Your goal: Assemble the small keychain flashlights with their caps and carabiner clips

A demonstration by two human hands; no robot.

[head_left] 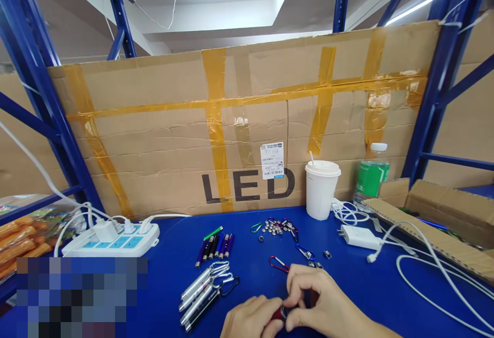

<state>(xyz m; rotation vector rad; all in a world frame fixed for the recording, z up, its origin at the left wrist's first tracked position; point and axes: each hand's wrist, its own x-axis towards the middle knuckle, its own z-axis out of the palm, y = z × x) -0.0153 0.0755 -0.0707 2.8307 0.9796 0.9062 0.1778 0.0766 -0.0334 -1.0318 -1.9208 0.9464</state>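
Note:
My left hand [250, 318], at the bottom centre, is closed around a small dark red metal tube [278, 314], most of which my fingers cover. The fingertips of my right hand [322, 297] pinch at the tube's dark end from the right. Just beyond the right hand lies a red carabiner [278, 263]. Left of my hands, several silver tubes [200, 289] and a black tube [203, 309] with carabiner clips lie side by side. Behind them is a row of short purple, black and blue tubes [216, 246], with a green tube [213, 233] at the back.
Small round silver pieces [275, 228] lie among coloured carabiners [256, 228]. A white cup [322, 189], green-labelled bottle [371, 176], white charger [359, 237] and open cardboard box [436, 235] stand right. A power strip [116, 240] sits left. Taped cardboard [173, 147] closes off the back.

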